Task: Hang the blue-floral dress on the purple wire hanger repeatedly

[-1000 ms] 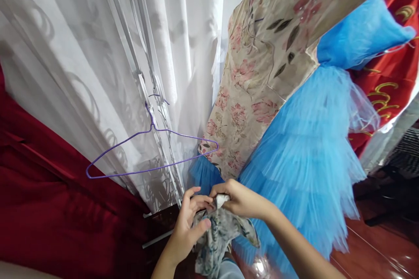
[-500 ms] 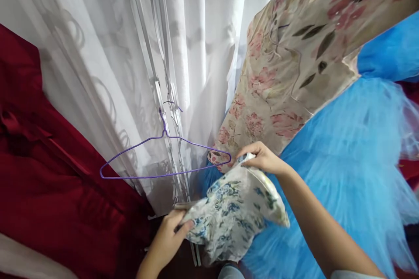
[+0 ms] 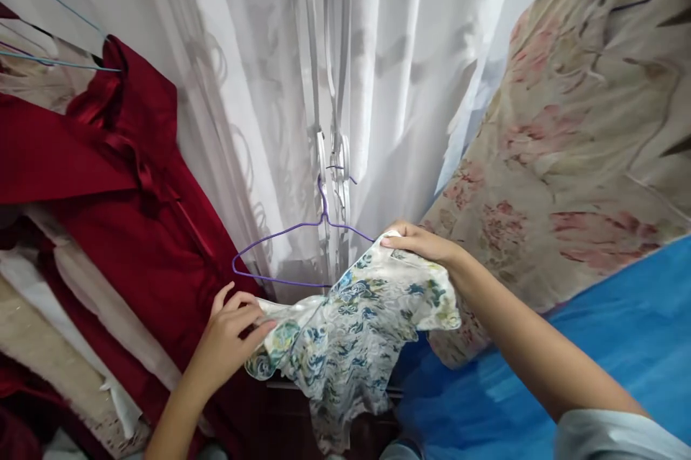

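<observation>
A small white dress with blue, green and yellow flowers (image 3: 356, 330) hangs spread between my hands, its lower part crumpled and drooping. My right hand (image 3: 424, 240) pinches it at one shoulder, thumb in front. At the opposite shoulder, my left hand (image 3: 232, 334) holds the fabric between thumb and fingers, with the index finger raised. A purple hanger (image 3: 278, 233) hangs just behind the dress. Its right arm runs behind the fabric near my right hand, and the dress hides that end. The hanger's left end is bare, above my left hand.
White curtains (image 3: 372, 86) form the backdrop, with pale vertical strips (image 3: 327, 86) in front of them. A dark red garment (image 3: 151, 244) hangs at left. To the right are a beige floral dress (image 3: 566, 179) and blue fabric (image 3: 610, 330).
The view has swung left. The dress has been opened out wider and now covers the hanger's right end. My left hand has moved left and up with its shoulder.
</observation>
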